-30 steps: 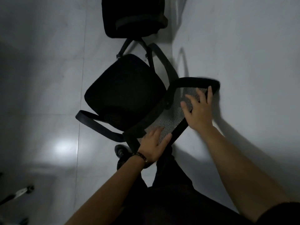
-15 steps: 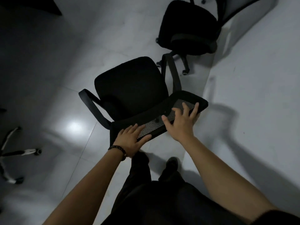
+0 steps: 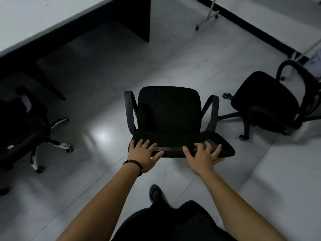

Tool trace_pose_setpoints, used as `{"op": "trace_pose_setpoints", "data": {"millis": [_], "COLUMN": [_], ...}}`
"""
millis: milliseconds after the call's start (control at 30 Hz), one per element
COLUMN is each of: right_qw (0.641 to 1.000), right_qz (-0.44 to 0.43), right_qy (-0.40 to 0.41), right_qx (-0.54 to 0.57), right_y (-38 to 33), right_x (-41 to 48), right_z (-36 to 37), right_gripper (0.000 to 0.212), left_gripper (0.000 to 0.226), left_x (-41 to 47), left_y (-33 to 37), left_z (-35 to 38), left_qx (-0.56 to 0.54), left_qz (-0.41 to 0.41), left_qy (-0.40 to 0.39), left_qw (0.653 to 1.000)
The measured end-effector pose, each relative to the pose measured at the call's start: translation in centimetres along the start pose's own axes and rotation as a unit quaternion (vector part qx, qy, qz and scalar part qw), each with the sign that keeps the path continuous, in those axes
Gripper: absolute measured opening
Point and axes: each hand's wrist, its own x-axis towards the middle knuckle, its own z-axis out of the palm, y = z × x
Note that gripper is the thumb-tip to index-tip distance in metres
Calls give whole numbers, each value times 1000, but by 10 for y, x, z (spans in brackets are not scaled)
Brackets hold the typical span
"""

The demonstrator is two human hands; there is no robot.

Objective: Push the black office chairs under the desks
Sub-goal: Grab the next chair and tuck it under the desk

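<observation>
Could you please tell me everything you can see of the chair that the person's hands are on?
The chair is black, with a padded seat, two looped armrests and a mesh backrest. It stands upright on the pale floor, out in the open, apart from the desk. The left hand and right hand rest spread on the backrest's top. Its base is hidden.

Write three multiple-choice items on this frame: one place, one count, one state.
1. Where do the left hand and right hand rest? A. armrests B. backrest top C. seat
2. How many black office chairs show? A. one B. three C. five
3. The middle chair is: A. upright on open floor, short of the desk B. tipped over C. under the desk
Key: B, fingers lie on its mesh; B, left chair, middle chair, right chair; A, bare floor lies between it and the desk.
</observation>
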Motion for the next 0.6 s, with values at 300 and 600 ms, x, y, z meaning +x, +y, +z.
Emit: {"op": "trace_pose_setpoints", "data": {"millis": [300, 600], "right_qw": [998, 981], "right_qz": [-43, -169], "right_qy": [-27, -48], "right_qx": [-27, -85], "right_y": [-88, -192], "right_x": [72, 224], "right_z": [-11, -53], "right_gripper": [70, 70], "left_gripper": [71, 69], "left_x": [51, 154], "left_y": [-57, -92], "left_z": [-46, -108], "left_qx": [-38, -100], "left_qz": [-67, -172], "left_qy": [4, 57], "left_qw": [997, 978]}}
